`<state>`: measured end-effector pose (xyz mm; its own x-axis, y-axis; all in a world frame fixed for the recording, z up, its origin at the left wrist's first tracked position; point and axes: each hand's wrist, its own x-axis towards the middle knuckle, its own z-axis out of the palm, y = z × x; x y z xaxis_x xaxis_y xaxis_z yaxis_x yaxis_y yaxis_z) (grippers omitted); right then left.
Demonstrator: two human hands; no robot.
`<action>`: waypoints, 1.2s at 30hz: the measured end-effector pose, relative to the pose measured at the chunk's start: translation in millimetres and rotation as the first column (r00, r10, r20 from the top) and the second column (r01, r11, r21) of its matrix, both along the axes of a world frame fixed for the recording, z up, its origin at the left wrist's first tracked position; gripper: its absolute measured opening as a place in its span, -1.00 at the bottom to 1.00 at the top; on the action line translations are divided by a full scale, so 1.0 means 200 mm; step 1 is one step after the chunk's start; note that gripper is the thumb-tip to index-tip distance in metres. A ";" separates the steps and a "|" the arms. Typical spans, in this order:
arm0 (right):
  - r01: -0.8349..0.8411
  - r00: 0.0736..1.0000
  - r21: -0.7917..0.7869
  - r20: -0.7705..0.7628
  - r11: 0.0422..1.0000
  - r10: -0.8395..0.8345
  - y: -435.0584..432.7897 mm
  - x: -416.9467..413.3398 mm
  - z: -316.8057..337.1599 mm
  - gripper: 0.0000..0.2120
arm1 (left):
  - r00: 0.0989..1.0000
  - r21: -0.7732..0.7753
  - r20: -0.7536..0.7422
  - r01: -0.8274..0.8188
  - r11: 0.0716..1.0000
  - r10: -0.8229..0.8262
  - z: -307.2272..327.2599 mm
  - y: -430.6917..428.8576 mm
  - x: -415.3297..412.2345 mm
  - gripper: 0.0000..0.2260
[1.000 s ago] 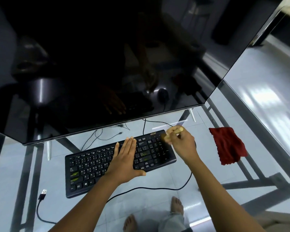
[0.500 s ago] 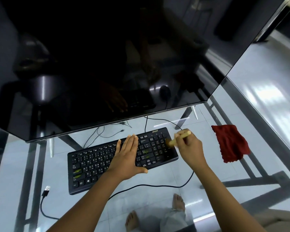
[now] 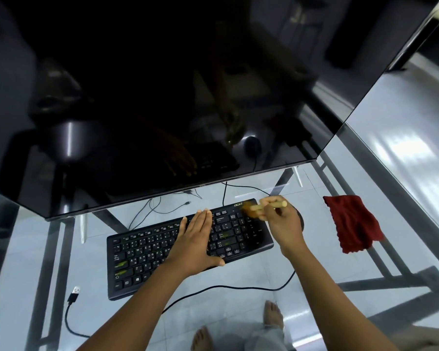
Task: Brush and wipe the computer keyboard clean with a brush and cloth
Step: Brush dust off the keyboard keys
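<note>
A black keyboard (image 3: 142, 252) lies at a slant on a glass table. My left hand (image 3: 194, 243) rests flat on its middle keys, fingers together, holding nothing. My right hand (image 3: 281, 224) grips a small wooden-handled brush (image 3: 269, 205) over the keyboard's far right corner. The bristles blur against the keys near the logo. A dark red cloth (image 3: 352, 224) lies crumpled on the glass to the right of the keyboard, apart from both hands.
A large dark monitor (image 3: 162, 97) overhangs the far side of the keyboard. The keyboard cable (image 3: 238, 287) loops along the near side, with a loose USB plug (image 3: 74, 295) at the left. A dark mouse is mostly hidden behind my right hand. Metal frame bars and bare feet show through the glass.
My right hand swept the brush across the keyboard's right end, from the far corner down toward the keypad and back to the far corner. My left hand stayed flat on the keys.
</note>
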<state>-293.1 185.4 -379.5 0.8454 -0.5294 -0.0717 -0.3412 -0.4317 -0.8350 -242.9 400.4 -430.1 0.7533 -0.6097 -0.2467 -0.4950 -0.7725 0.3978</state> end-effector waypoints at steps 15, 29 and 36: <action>-0.215 0.976 -0.260 -0.085 0.941 0.199 0.01 0.07 0.06 -0.88 | 1.000 -0.026 0.018 0.021 0.999 -0.021 -0.02 0.02 0.00 0.08; -0.052 0.998 -0.167 0.009 0.985 0.055 0.05 -0.28 -0.03 -0.89 | 1.000 -0.028 0.017 0.021 0.999 -0.021 -0.04 0.03 0.00 0.09; 0.003 0.999 -0.126 0.039 0.992 0.002 0.09 -0.29 -0.05 -0.88 | 0.999 -0.015 0.023 0.025 1.000 -0.024 -0.04 0.03 0.00 0.09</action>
<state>-351.4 204.1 -390.4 0.8458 -0.5327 0.0288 -0.3099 -0.5345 -0.7863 -242.2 405.7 -437.2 0.7435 -0.6315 -0.2200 -0.5226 -0.7539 0.3982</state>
